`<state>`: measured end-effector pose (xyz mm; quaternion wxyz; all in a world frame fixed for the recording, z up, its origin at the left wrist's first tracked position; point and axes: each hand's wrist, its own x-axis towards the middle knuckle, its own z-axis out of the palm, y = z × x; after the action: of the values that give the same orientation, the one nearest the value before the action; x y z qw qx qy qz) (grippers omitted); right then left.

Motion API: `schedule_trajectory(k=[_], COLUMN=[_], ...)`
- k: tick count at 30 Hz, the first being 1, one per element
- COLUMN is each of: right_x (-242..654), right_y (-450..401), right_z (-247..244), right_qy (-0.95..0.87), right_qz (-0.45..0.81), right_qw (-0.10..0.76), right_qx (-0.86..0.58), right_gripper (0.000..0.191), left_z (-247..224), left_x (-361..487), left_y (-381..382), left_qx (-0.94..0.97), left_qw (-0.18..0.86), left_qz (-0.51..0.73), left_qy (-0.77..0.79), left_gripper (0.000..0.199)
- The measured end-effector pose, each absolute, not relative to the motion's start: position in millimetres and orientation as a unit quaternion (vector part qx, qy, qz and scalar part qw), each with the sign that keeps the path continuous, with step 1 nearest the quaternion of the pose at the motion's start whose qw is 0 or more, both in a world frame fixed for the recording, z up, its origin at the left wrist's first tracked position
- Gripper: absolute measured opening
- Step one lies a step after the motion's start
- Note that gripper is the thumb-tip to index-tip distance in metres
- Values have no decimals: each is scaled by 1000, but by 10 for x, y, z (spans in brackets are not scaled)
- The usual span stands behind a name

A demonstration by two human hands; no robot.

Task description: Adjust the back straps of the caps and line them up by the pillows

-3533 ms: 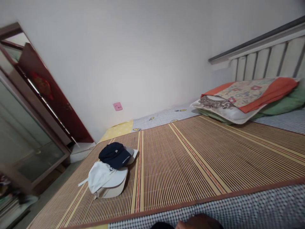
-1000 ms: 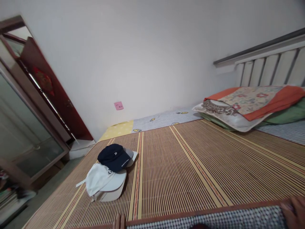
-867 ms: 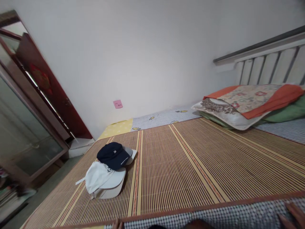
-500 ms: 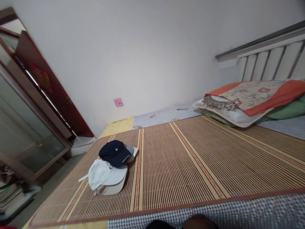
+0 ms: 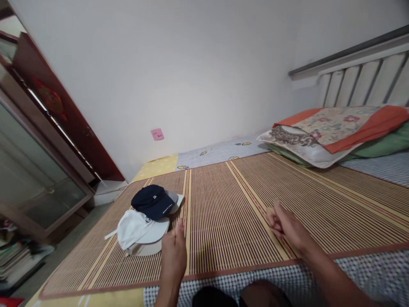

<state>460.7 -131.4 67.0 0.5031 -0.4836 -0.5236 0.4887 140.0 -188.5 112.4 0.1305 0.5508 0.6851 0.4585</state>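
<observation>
My left hand [image 5: 174, 252] is just right of the caps, thumb upward and fingers curled in, with nothing visible in it. Over the mat farther right, my right hand [image 5: 285, 222] is also closed, its thumb up and its grip showing no object. A navy cap [image 5: 150, 199] rests on top of a white cap [image 5: 131, 229]. Below the white one, the brim of a beige cap [image 5: 148, 249] sticks out, partly behind my left hand. Pale brims [image 5: 179, 203] show from under the navy cap. All lie on the striped bamboo mat [image 5: 220, 221].
Pillows with an orange-edged floral cover [image 5: 345, 123] lie at the right, by a white radiator [image 5: 367, 81]. A pink card [image 5: 157, 134] is on the wall. To the left are a dark red door [image 5: 68, 106] and a glass-paned door [image 5: 35, 166]. Checked bedding [image 5: 377, 266] edges the mat.
Both my hands have come into view from below, the left beside the caps and the right over the mat. The caps lie as before; the view has shifted slightly.
</observation>
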Motion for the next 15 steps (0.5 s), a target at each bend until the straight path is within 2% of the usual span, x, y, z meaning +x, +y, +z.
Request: schedule_trajectory(k=[4,8,10,12,15], right_x=[4312,4185,4139,4088,4006], right_y=[-1202,-1082,-998,-896,-731], right_z=[1038,1148,1137,1080,908], right_qy=[-534,-546,-548,-555,-582], right_qz=[499,474,457,435,373], right_qw=[529,551,554,531,448], right_qx=[-432,-416,-429,-469,-567], right_gripper=[79,79,78,78,80], left_z=[1287,1383,1381,1314,1080], left_x=[1489,1529,1525,1498,1435], left_y=[-1666,-1563,-1486,-1371,-1162], left_qx=[528,515,508,501,492], left_qw=[185,197,202,205,224], left_qz=[505,538,516,475,432], left_qy=[657,637,659,693,722], left_gripper=[58,65,68,70,71])
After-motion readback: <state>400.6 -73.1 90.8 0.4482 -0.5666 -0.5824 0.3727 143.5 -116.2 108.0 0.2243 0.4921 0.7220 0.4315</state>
